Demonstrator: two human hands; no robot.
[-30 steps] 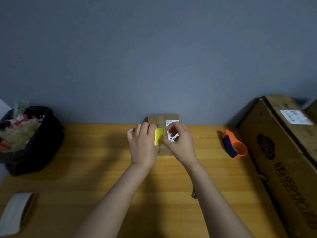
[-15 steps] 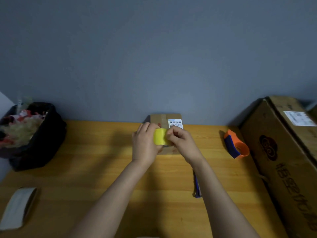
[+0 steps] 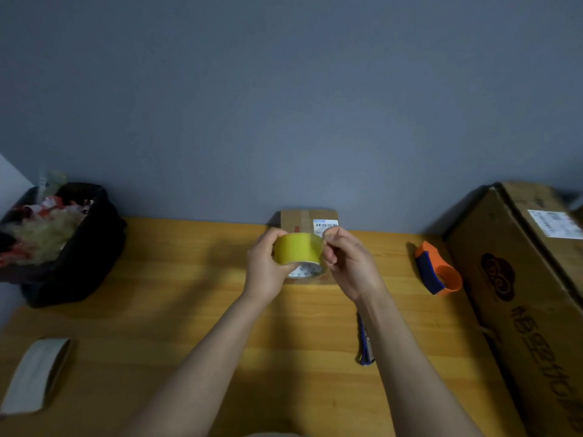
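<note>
Wide roll of yellow adhesive tape (image 3: 297, 251) held in the air over the desk, near the middle of the far edge, its axis roughly level and the white printed core facing down toward the camera; left hand (image 3: 267, 267) grips the roll from its left side, fingers curled over the top and thumb under; right hand (image 3: 350, 262) closed at the roll's right rim, thumb and forefinger pinching there; whether a loose tape end sits between those fingertips cannot be told

Small brown cardboard box (image 3: 293, 219) with a white barcode label (image 3: 325, 223) stands on the yellow wooden desk (image 3: 176, 298) at the middle of the far edge, against the grey wall, directly behind the roll and partly hidden by it and by both hands

Orange and blue tape dispenser (image 3: 438, 272) lies toward the far right corner; just beside it, along the right edge, a large brown cardboard carton (image 3: 523, 298) with dark printing and a white label on top; blue-handled utility knife (image 3: 366, 346) lies flat on the desk under the right forearm, partly hidden; black bin bag (image 3: 72, 266) filled with red and pale scraps at the far left corner; pale grey tape roll (image 3: 35, 376) on its side near the left edge at the near corner
</note>
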